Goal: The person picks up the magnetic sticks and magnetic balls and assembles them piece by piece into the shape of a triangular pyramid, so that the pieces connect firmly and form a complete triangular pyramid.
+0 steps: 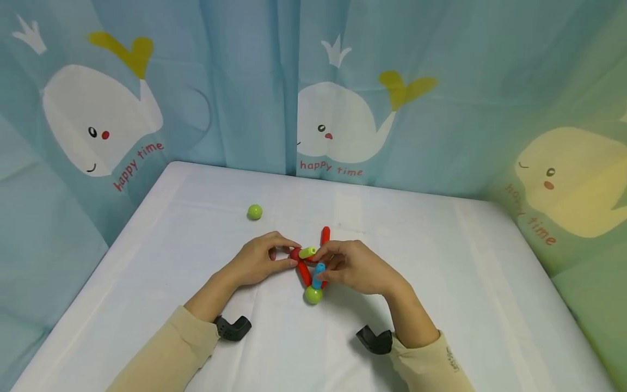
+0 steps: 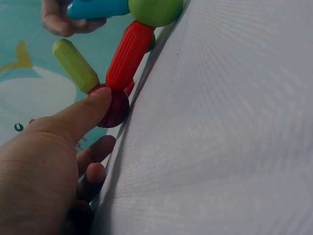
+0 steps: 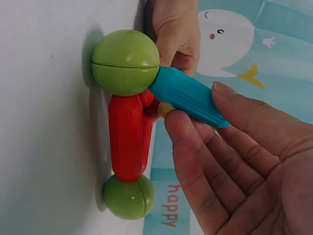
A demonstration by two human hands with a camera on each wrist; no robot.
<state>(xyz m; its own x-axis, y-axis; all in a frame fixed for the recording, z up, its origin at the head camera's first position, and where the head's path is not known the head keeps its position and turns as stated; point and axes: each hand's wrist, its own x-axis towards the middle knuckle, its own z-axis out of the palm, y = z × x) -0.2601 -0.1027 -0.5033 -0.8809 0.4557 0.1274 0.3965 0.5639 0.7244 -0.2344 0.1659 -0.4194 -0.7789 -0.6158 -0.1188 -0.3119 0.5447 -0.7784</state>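
Observation:
My left hand (image 1: 262, 258) pinches a dark red ball (image 2: 117, 110) between thumb and fingers at the left corner of a small figure of balls and rods. From that ball a yellow-green rod (image 2: 76, 66) slants upward, and a red rod (image 2: 129, 56) runs to the near green ball (image 1: 313, 295). A blue rod (image 3: 188, 95) rises at a tilt from this green ball, its upper end pinched by my right hand (image 1: 360, 267). In the right wrist view, another red rod (image 3: 125, 139) links the near green ball with a second green ball (image 3: 128, 198), which my right hand hides from the head view.
A loose green ball (image 1: 254, 212) lies behind my left hand on the white cloth-covered table (image 1: 490, 272). Another red rod (image 1: 325, 235) points toward the back beyond my right fingers. Blue curtains (image 1: 250, 81) with whale prints stand around the table.

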